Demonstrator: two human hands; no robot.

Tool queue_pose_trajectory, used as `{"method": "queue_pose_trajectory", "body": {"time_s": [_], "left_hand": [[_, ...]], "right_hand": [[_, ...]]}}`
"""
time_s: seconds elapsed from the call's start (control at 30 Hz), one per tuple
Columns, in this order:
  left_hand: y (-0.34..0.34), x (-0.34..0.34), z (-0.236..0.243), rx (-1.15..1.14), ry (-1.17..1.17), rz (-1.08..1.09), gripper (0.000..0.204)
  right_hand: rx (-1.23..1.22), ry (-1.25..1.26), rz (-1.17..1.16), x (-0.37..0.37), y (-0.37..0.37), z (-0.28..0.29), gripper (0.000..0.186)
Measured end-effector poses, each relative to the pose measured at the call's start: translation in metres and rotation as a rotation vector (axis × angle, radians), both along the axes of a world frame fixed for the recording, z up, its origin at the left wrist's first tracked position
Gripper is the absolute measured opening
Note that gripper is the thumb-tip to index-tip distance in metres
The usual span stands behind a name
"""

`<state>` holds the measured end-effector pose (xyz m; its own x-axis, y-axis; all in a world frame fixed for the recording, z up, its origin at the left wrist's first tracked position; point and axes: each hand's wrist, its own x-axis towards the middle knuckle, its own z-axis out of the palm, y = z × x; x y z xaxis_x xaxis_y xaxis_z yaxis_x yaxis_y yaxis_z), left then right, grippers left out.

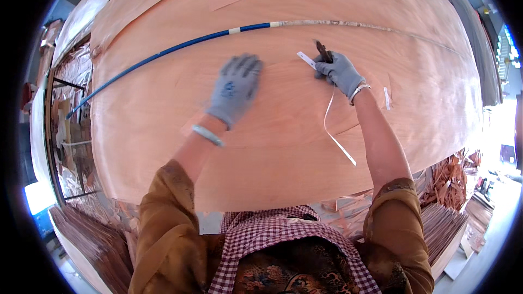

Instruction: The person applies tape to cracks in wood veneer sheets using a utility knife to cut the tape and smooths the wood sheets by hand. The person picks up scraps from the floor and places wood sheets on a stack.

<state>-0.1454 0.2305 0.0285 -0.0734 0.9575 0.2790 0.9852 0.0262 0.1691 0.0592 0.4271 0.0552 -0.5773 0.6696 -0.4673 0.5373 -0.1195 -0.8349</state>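
Note:
A broad sheet of pinkish-tan wood veneer (283, 174) lies in front of me. My left hand (235, 88), in a grey work glove, rests palm down on it with fingers stretched out and slightly blurred. My right hand (340, 72), gloved alike, is closed round a dark, knife-like tool (323, 51) whose tip points away from me. A strip of white tape (306, 60) sticks out beside that tool, and a thin white tail (328, 125) curls down from the same hand onto the veneer. How the glove grips the tape is hidden.
A long blue and whitish rod (201, 39) lies across the veneer beyond my hands. A short white tape piece (387, 98) lies right of my right wrist. Stacked veneer (92, 234) stands lower left, another stack (444, 228) lower right, with torn scraps (449, 182) nearby.

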Motion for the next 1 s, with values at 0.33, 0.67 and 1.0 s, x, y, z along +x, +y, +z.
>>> {"method": "queue_pose_trajectory", "body": {"time_s": [0.33,0.67,1.0], "left_hand": [[0.070,0.061,-0.010,-0.058,0.005,-0.132,0.044],[0.077,0.062,-0.009,-0.051,0.052,-0.189,0.044],[0.017,0.178,-0.007,0.065,-0.197,-0.461,0.049]], "right_hand": [[0.084,-0.166,0.088,0.010,-0.021,0.004,0.014],[-0.391,0.398,0.355,0.093,-0.213,0.071,0.031],[-0.124,-0.001,-0.209,0.176,-0.107,0.000,0.017]]}}
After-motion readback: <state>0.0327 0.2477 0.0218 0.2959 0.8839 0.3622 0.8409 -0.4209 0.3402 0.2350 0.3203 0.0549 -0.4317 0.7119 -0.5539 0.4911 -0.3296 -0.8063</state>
